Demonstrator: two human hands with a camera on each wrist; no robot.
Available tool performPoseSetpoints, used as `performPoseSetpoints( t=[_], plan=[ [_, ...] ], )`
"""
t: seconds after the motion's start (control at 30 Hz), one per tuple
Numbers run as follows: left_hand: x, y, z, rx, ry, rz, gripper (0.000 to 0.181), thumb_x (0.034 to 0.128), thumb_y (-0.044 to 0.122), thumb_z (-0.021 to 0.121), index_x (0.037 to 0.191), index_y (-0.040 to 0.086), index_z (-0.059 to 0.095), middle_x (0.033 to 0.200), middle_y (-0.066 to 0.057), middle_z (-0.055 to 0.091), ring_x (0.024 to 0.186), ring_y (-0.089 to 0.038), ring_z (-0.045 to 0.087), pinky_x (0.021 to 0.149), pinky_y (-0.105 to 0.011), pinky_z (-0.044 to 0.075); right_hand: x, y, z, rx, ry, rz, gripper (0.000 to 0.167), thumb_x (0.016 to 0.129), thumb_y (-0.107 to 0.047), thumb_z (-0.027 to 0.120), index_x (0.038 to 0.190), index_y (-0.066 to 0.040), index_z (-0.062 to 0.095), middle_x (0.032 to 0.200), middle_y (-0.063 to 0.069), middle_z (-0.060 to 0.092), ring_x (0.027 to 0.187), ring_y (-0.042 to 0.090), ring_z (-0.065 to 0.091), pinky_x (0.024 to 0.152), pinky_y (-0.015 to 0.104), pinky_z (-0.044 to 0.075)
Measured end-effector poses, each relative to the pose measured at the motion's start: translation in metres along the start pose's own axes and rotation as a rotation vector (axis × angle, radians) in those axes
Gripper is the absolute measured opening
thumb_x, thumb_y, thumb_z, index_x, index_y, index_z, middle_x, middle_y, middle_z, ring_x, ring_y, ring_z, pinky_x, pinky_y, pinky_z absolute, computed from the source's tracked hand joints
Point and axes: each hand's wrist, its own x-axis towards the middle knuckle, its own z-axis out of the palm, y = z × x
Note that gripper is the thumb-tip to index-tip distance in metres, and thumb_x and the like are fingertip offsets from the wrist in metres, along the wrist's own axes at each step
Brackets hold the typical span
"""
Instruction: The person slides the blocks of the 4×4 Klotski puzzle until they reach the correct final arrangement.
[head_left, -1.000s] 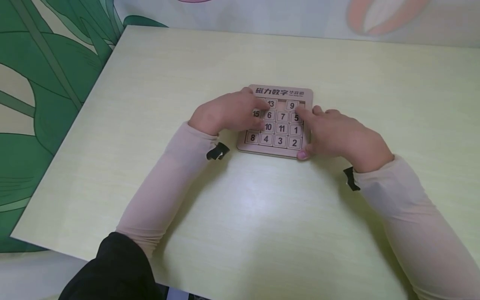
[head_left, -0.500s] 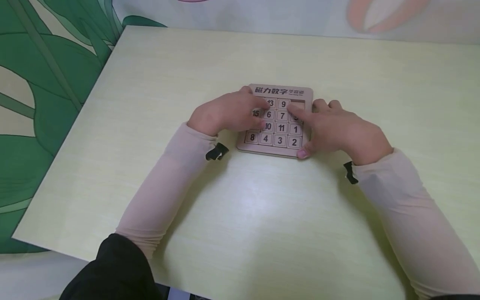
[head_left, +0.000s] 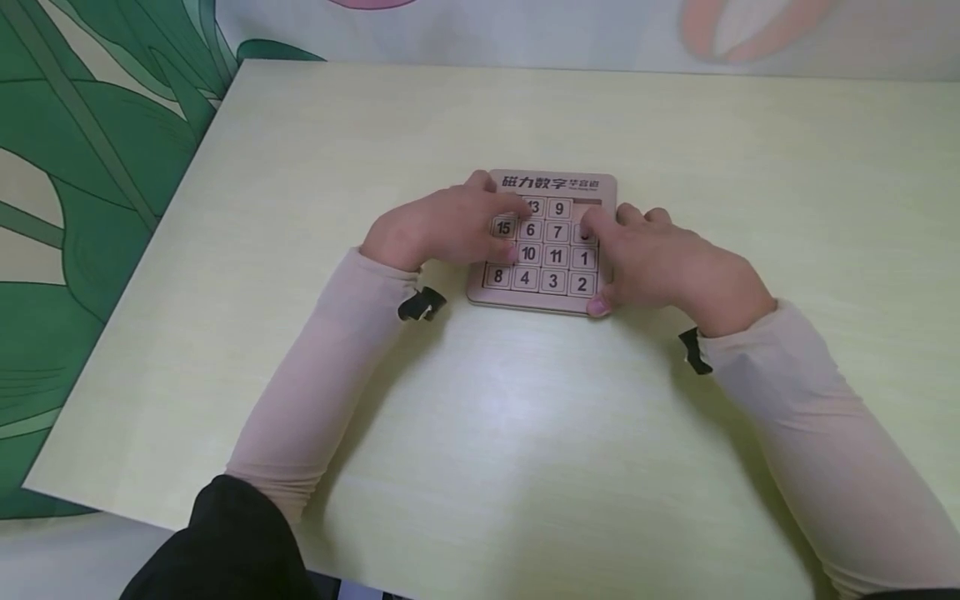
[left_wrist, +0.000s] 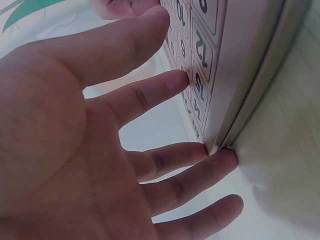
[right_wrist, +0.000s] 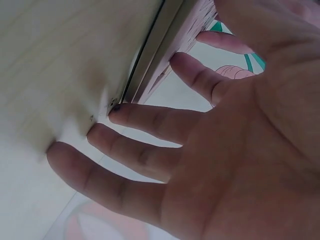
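Note:
A pink number slide puzzle (head_left: 552,306) lies flat on the table, with numbered square tiles in its frame and a bare slot at its top right corner. The left hand (head_left: 453,225) rests at the puzzle's left side, index finger on the tiles near the 13, thumb by the 10. In the left wrist view its fingers (left_wrist: 145,95) look nearly straight, with some at the frame's edge. From the right side, the right hand (head_left: 671,267) lays its index fingertip over the 5 tile, while its thumb touches the lower right corner. The right wrist view shows its fingers (right_wrist: 135,165) spread and extended.
The pale table (head_left: 465,458) extends around the puzzle, with its left edge and part of its front edge in sight. Behind and to the left stands a wall (head_left: 112,208) painted with green leaves.
The right index finger has pushed the 9 tile left, so the bare slot shifted from beside the 13 to the top right corner. That finger then moved onto the 5. The left hand stays.

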Motion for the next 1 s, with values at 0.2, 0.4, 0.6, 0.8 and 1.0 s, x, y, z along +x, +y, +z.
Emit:
performPoseSetpoints(
  t=[0.2,0.4,0.6,0.8,1.0],
  plan=[
    [0.0023,0.0004,0.0004,0.014,-0.002,-0.013,0.06,0.1,0.037,0.064,0.155,0.026,0.041,0.147,-0.015,0.031,0.115,-0.027,0.047,0.101,-0.045,0.042,-0.0001,0.0002,0.0009,-0.006,0.0,0.003,0.086,0.084,-0.036,0.082,0.147,-0.014,0.028,0.129,0.023,0.042,0.113,0.048,0.038,0.088,0.062,0.042],
    [0.0025,0.0003,0.0011,0.02,-0.005,-0.021,0.061,0.0996,0.037,0.064,0.155,0.028,0.04,0.149,-0.016,0.029,0.118,-0.029,0.045,0.101,-0.047,0.042,-0.0004,-0.0005,0.0005,-0.019,0.004,0.004,0.093,0.084,-0.035,0.082,0.153,-0.013,0.024,0.134,0.024,0.041,0.117,0.049,0.038,0.093,0.065,0.041],
    [0.0004,0.0018,0.0005,0.008,-0.006,-0.014,0.061,0.0988,0.035,0.066,0.154,0.027,0.041,0.149,-0.016,0.028,0.118,-0.029,0.043,0.102,-0.048,0.04,-0.0002,-0.0001,-0.0003,-0.031,-0.014,0.008,0.104,0.086,-0.037,0.08,0.161,-0.01,0.015,0.149,0.03,0.03,0.127,0.053,0.032,0.1,0.07,0.035],
    [-0.0008,0.0028,0.0004,0.005,-0.004,-0.012,0.067,0.0962,0.035,0.07,0.155,0.026,0.04,0.151,-0.018,0.027,0.122,-0.03,0.042,0.104,-0.051,0.039,-0.001,-0.0002,-0.0002,-0.017,-0.016,0.007,0.103,0.086,-0.036,0.079,0.162,-0.013,0.013,0.151,0.03,0.028,0.129,0.053,0.031,0.101,0.071,0.034],
    [0.0002,-0.0011,0.0,-0.023,-0.011,-0.005,0.08,0.0921,0.031,0.076,0.159,0.027,0.032,0.152,-0.015,0.026,0.124,-0.027,0.04,0.103,-0.048,0.039,-0.0042,-0.0022,0.0034,0.052,0.0,-0.028,0.078,0.087,-0.026,0.079,0.147,-0.02,0.029,0.127,0.024,0.043,0.108,0.042,0.042,0.089,0.058,0.042]
  ],
)
